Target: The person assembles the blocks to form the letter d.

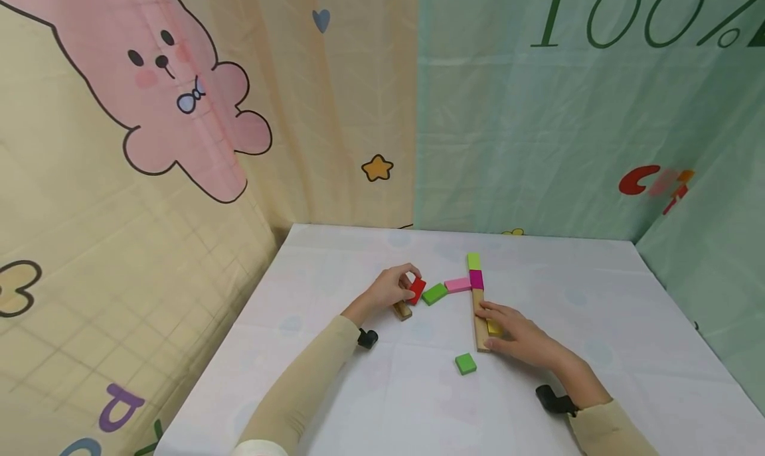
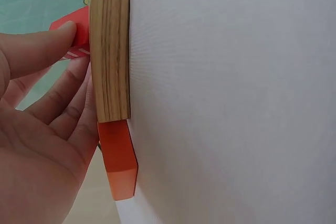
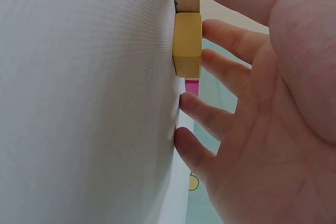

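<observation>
My left hand [image 1: 388, 289] pinches a red block [image 1: 416, 290] between thumb and fingers. Under that hand lies a brown wood-grained block [image 1: 403, 311]; in the left wrist view an orange block [image 2: 118, 153] adjoins it. My right hand [image 1: 526, 336] rests, fingers spread, by a long pale wooden block [image 1: 481, 333], with the thumb at its near end. Fingertips touch or nearly touch a yellow block [image 3: 187, 43] beside the long one. A magenta block [image 1: 476, 279] and a lime block [image 1: 473, 261] continue the long block's line away from me.
Between the red and magenta blocks lie a green block [image 1: 435, 294] and a pink block [image 1: 458, 285], end to end. A loose green square block [image 1: 465, 364] lies nearer me. The white-covered table [image 1: 382, 403] meets printed curtains [image 1: 335, 111] at its back and sides.
</observation>
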Action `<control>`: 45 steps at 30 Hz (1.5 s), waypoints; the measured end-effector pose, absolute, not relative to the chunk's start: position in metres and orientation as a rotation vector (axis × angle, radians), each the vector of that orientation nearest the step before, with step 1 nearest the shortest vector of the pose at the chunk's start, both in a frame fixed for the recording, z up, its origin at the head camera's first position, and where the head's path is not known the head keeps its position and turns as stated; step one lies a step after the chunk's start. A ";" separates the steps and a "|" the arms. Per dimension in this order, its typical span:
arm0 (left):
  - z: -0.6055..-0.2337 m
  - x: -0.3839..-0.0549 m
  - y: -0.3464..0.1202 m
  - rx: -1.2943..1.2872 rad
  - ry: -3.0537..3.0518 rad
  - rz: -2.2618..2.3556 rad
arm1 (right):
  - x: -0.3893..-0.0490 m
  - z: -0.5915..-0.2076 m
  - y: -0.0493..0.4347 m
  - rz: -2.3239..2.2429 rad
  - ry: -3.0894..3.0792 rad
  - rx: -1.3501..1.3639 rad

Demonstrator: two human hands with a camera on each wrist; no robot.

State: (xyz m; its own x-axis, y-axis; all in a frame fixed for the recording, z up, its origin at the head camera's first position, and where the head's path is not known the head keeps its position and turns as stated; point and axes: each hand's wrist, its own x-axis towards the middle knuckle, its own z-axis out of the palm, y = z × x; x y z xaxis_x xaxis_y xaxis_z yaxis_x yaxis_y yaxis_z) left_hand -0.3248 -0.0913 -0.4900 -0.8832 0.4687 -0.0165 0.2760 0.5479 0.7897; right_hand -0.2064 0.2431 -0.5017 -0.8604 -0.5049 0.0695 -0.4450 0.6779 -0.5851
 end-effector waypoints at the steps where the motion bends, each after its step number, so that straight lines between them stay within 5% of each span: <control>1: -0.490 -0.324 -0.092 0.615 2.552 1.243 | -0.206 -0.502 0.243 -0.930 2.788 -0.792; 45: -0.487 -0.308 -0.100 0.742 2.438 1.101 | -0.207 -0.502 0.244 -0.947 2.784 -0.789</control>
